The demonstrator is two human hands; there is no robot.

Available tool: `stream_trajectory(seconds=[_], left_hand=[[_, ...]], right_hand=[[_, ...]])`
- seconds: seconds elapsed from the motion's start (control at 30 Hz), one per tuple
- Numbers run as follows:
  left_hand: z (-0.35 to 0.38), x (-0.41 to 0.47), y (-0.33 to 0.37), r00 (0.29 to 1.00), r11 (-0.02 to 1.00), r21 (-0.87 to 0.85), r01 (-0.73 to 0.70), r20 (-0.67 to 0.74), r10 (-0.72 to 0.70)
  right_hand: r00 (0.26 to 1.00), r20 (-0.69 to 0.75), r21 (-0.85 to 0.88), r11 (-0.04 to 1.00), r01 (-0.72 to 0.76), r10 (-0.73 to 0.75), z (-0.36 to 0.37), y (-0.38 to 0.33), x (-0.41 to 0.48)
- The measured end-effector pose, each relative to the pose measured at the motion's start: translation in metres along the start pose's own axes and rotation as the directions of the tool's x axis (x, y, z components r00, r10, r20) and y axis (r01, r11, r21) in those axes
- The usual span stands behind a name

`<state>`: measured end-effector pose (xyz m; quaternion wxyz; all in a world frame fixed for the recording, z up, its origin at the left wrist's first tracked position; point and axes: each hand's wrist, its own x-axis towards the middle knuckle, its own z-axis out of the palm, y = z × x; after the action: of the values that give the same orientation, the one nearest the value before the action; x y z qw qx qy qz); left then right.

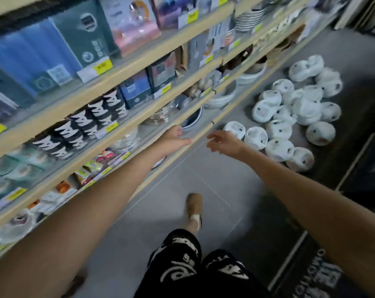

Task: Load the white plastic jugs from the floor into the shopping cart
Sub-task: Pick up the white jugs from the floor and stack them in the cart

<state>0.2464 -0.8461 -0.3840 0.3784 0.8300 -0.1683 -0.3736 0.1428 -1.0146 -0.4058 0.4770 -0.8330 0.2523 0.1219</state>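
Observation:
Several white plastic jugs (289, 117) lie in a loose heap on the grey floor at the right, each with a small dark label. Both my arms stretch forward toward them. My left hand (173, 138) hangs in front of the lowest shelf edge with relaxed fingers and holds nothing. My right hand (225, 143) is just short of the nearest jug (234, 129), its fingers loosely curled and empty. No shopping cart is in view.
Wooden shelves (117, 117) stacked with boxes, bowls and plates run along the left. A dark mat (365, 168) with a light border lies at the right. My foot in a tan shoe (194, 204) steps on the grey tiles (203, 179).

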Motion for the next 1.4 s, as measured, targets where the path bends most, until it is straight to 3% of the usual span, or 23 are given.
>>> stream_trajectory(seconds=[0.2, 0.63, 0.97, 1.03, 1.17, 1.27, 1.4], left_hand=[[0.032, 0.103, 0.068, 0.987, 0.992, 0.118, -0.04, 0.157, 0.021], [0.087, 0.265, 0.182, 0.97, 0.99, 0.138, -0.02, 0.243, -0.014], [0.179, 0.382, 0.25, 0.972, 0.982, 0.075, 0.172, 0.148, -0.182], [0.204, 0.409, 0.259, 0.967, 0.973, 0.039, 0.229, 0.105, -0.232], [0.255, 0.472, 0.239, 0.946, 0.936, -0.139, 0.323, 0.007, -0.325], [0.267, 0.489, 0.247, 0.914, 0.887, -0.241, 0.393, -0.005, -0.406], [0.293, 0.533, 0.204, 0.894, 0.849, -0.333, 0.411, -0.037, -0.447]], right_hand=[[0.985, -0.088, 0.09, 0.986, -0.139, 0.147, -0.076, 0.026, 0.059], [0.942, -0.122, 0.201, 0.938, -0.284, 0.311, -0.199, 0.086, 0.149], [0.952, 0.0, 0.12, 0.945, -0.305, 0.307, -0.331, 0.168, 0.246], [0.949, 0.035, 0.193, 0.929, -0.314, 0.313, -0.359, 0.183, 0.267], [0.941, 0.096, 0.315, 0.887, -0.337, 0.324, -0.395, 0.204, 0.303], [0.942, 0.137, 0.292, 0.896, -0.335, 0.308, -0.402, 0.229, 0.335], [0.94, 0.156, 0.268, 0.903, -0.336, 0.303, -0.389, 0.275, 0.387]])
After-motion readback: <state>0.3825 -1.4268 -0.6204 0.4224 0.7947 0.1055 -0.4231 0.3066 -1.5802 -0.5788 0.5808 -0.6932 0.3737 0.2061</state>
